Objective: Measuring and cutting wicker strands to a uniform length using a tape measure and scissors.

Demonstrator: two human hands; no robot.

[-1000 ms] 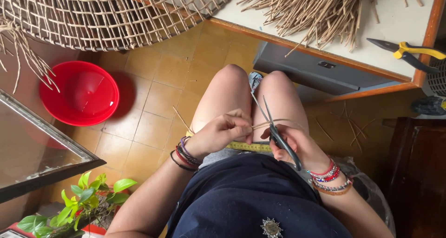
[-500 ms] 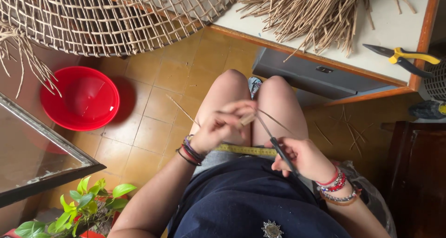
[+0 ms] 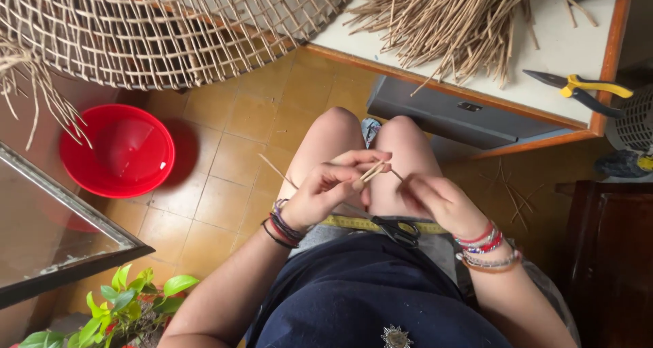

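Observation:
I sit with my knees under a table edge. My left hand (image 3: 331,187) pinches a thin cane strip (image 3: 373,172) above my lap, its long end trailing down to the left. My right hand (image 3: 435,200) touches the same strip at its right end with fingertips closed on it. Black-handled scissors (image 3: 396,231) lie on my lap below the hands, next to a yellow tape measure (image 3: 347,222). Bracelets ring both wrists.
A large woven cane lattice (image 3: 170,28) hangs over the top left. A bundle of cane strips (image 3: 449,22) and yellow-handled pliers (image 3: 585,90) lie on the white table. A red bowl (image 3: 117,151) sits on the tiled floor, beside a glass tabletop (image 3: 47,232) and a green plant (image 3: 115,314).
My right hand held the scissors against the strip before; the scissors now lie on my lap and that hand's fingers hold the strip. Both hands rose slightly.

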